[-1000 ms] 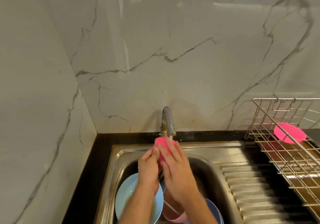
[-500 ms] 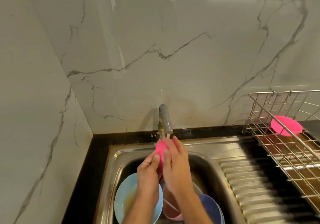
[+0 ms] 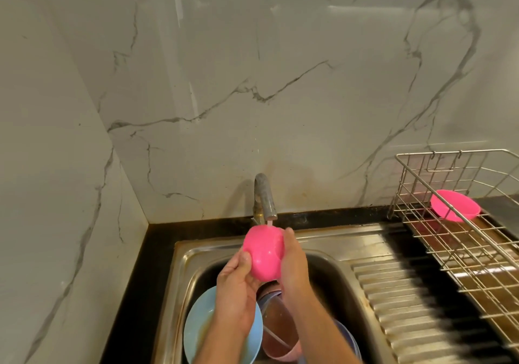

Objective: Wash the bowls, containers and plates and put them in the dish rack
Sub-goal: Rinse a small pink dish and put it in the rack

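- Just then I had the pink bowl (image 3: 265, 254) gripped between both hands, turned so its outer, rounded underside faced me and sat right under the tap (image 3: 264, 198), presumably so the thin stream would run over the outside and rinse it.
- My left hand (image 3: 236, 287) cupped the bowl from below and to its left, thumb curled up against the bowl's side; its other fingers were hidden behind the bowl, so I could not tell how they lay.
- My right hand (image 3: 293, 262) clasped the bowl's right side, fingers bent round the far edge with the tips just beside the falling water, a hold that looked meant for turning or rubbing the surface.
- Below my wrists, down in the sink (image 3: 331, 254), the unwashed things waited: a light blue plate (image 3: 196, 324) leaning under my left forearm, a pinkish container (image 3: 280, 332) between my forearms, and a blue rim at the bottom edge that I could not identify.
- Well off to the right of my right-hand fingers stood the dish rack (image 3: 463, 237), already holding another pink bowl (image 3: 455, 205) near its back corner.
- I judged the job early on, since most pieces were not yet cleaned.
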